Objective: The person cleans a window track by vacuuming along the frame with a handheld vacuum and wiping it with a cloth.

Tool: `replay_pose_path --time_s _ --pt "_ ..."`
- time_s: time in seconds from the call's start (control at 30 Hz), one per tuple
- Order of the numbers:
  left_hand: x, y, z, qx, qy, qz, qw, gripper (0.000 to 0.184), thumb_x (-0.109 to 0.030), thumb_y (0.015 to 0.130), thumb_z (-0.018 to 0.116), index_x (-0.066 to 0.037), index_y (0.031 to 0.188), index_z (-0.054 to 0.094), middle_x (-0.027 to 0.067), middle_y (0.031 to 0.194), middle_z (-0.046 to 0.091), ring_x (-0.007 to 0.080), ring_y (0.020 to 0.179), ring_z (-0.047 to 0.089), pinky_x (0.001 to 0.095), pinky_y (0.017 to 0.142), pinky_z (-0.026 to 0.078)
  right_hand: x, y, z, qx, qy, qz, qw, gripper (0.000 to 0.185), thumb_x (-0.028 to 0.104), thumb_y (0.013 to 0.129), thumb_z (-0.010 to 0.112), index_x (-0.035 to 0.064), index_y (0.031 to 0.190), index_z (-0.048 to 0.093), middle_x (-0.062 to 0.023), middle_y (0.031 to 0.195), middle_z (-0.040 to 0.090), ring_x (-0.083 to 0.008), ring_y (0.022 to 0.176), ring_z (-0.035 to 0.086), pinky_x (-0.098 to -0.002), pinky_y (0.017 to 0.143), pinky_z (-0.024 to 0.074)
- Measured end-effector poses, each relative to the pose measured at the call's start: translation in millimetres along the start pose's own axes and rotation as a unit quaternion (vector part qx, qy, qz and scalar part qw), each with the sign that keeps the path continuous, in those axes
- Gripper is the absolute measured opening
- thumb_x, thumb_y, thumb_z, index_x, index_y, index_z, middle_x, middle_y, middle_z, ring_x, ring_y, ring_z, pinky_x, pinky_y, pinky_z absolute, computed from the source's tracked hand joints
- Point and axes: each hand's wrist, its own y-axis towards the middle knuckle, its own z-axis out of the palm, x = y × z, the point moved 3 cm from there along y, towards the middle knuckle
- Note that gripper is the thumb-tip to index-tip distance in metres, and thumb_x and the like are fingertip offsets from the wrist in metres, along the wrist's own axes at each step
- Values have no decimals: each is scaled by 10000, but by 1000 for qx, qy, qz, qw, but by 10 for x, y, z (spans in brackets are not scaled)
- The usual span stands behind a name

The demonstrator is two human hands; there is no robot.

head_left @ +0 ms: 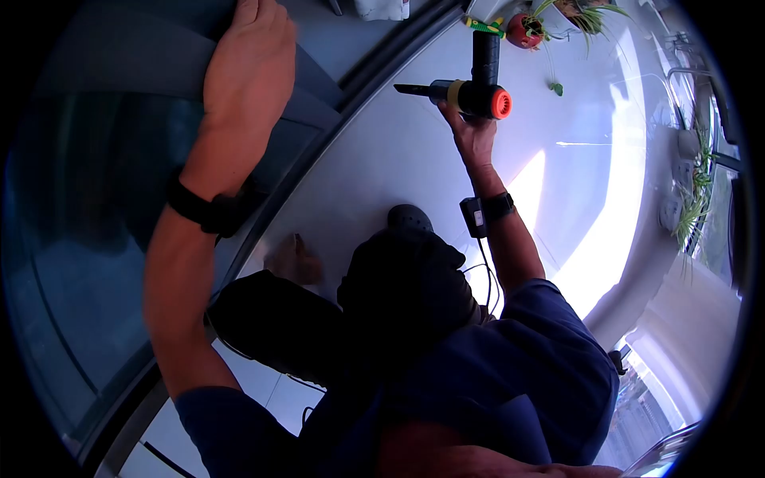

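Note:
My right hand (473, 135) is closed around the body of a black handheld vacuum or blower (476, 99). The device has an orange ring at its rear end and a thin dark nozzle pointing left, and its handle sticks up. My left hand (251, 68) reaches to the top of the head view, over a dark panel (135, 143). Its fingertips are cut off by the edge of the picture, so I cannot tell whether they grip anything. Dark bands circle both wrists, and a small black box (473, 217) with a cable hangs by the right one.
A red plant pot (525, 31) and a green-yellow object (485, 29) stand on the pale floor (358, 171) ahead. Leafy plants (692, 211) line the bright window side at right. A dark frame rail (319, 135) crosses at left. A dark shoe (409, 216) shows below.

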Motion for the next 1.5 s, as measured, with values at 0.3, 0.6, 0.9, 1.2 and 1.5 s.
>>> replay_pose_path --time_s 0.3,0.6,0.9,1.2,1.5 --pt "95 -495 -529 39 13 -7 999 371 -314 903 707 -41 1149 657 72 1184 623 233 1242 532 394 1228 299 129 49 82 51 28 -32 998 672 323 857 848 -23 1349 549 -227 1206 683 -353 1132 694 -467 1011 565" --pt "483 -859 -900 96 54 -34 993 432 -344 920 677 -77 1250 598 57 1262 587 196 1304 501 351 1262 258 379 90 298 124 24 -86 988 643 273 847 866 -9 1342 568 -198 1213 695 -332 1135 702 -456 999 577" --pt "637 -1083 -990 124 62 -43 989 436 -348 931 660 -116 1294 592 21 1339 570 173 1341 486 355 1270 245 554 113 395 185 45 -123 974 599 214 859 849 22 1355 573 -192 1193 689 -328 1114 706 -460 982 589" --pt "714 -1550 -1156 116 90 -45 988 335 -250 883 646 -76 1170 641 52 1275 607 217 1309 527 398 1240 291 724 43 535 263 96 -119 952 585 171 800 893 32 1299 621 -128 1205 707 -278 1144 698 -420 1039 555" --pt "822 -1740 -1474 196 148 -56 968 503 -464 908 702 -188 1322 628 -20 1396 603 140 1357 514 394 1270 247 882 -41 684 342 37 -208 916 611 179 808 895 55 1337 617 -147 1183 710 -303 1138 695 -441 1032 558"
